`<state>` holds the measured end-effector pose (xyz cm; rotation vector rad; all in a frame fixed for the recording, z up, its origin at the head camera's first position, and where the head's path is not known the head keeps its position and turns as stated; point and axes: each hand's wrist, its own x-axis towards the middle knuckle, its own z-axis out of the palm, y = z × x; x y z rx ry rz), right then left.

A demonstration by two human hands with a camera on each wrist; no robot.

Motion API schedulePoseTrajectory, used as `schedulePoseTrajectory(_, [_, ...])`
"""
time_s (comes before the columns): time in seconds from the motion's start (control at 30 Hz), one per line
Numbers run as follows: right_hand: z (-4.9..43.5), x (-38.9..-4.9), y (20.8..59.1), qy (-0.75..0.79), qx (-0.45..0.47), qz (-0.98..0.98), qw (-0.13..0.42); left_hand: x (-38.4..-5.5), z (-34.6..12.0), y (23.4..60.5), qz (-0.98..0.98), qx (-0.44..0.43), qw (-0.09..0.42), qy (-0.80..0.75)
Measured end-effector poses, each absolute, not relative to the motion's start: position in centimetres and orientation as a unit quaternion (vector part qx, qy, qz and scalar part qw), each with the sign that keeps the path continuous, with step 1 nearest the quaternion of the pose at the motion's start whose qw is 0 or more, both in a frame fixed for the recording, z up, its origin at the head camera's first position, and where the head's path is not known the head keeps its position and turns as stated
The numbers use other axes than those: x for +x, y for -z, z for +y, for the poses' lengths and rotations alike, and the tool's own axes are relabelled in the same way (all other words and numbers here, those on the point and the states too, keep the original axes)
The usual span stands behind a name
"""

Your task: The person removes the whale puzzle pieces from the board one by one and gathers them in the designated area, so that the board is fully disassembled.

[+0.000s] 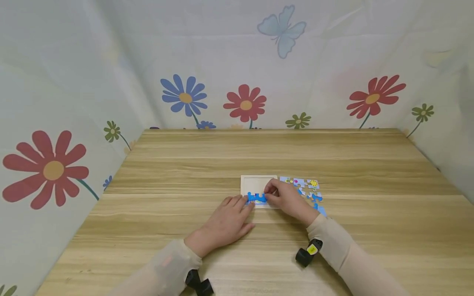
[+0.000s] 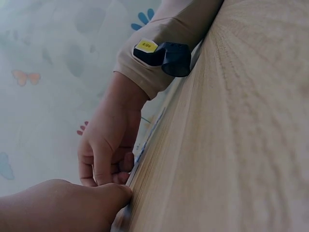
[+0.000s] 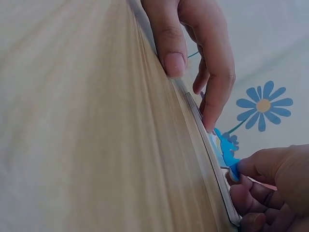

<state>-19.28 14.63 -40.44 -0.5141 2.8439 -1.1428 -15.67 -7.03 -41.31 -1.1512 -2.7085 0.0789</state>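
A shallow wooden puzzle tray lies on the table, its upper part bare, with blue puzzle pieces along its near side. My right hand leans over the tray's right side. Thumb and fingers pinch a blue puzzle piece, which stands tilted up from the tray in the right wrist view. The left hand lies at the tray's near left corner, fingers extended, fingertips at the edge and beside the blue pieces. In the left wrist view, the right hand hides the pieces.
Several loose puzzle pieces, pale lilac and blue, some with a yellow sun or flowers, lie right of the tray, partly behind the right hand. The wooden table runs back to a flower-printed curtain. Each wrist carries a black camera.
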Motion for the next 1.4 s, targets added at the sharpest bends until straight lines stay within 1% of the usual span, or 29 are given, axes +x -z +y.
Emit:
schedulePoseTrajectory(0.1, [14.6,-19.5,40.6,0.378,-0.167,0.910,0.016,-15.6,-7.1,41.3,-0.917,-0.387,0.093,-0.024])
schedulePoseTrajectory(0.3, [14.9,-19.5,40.2,0.415,-0.168,0.894,0.032,-15.6,-7.0,41.4,-0.919,-0.384,0.085,-0.020])
schedulePoseTrajectory(0.43, [15.3,-19.3,39.5,0.422,-0.188,0.886,0.028,-15.5,-7.0,41.6,-0.920,-0.383,0.084,-0.017])
schedulePoseTrajectory(0.57, [15.6,-19.2,38.7,0.414,-0.173,0.892,0.052,-15.5,-6.9,41.6,-0.921,-0.382,0.081,-0.015])
schedulePoseTrajectory(0.67, [15.9,-19.2,38.2,0.401,-0.165,0.899,0.060,-15.5,-6.9,41.5,-0.921,-0.381,0.078,-0.016])
schedulePoseTrajectory(1.03, [17.9,-18.6,36.5,0.418,-0.173,0.890,0.056,-15.5,-6.9,41.4,-0.920,-0.383,0.081,-0.021])
schedulePoseTrajectory(1.2, [18.8,-18.4,36.2,0.419,-0.173,0.889,0.055,-15.5,-6.9,41.4,-0.920,-0.382,0.082,-0.025])
schedulePoseTrajectory(1.4, [19.8,-18.0,36.2,0.416,-0.180,0.890,0.050,-15.6,-7.0,41.5,-0.918,-0.384,0.095,-0.028])
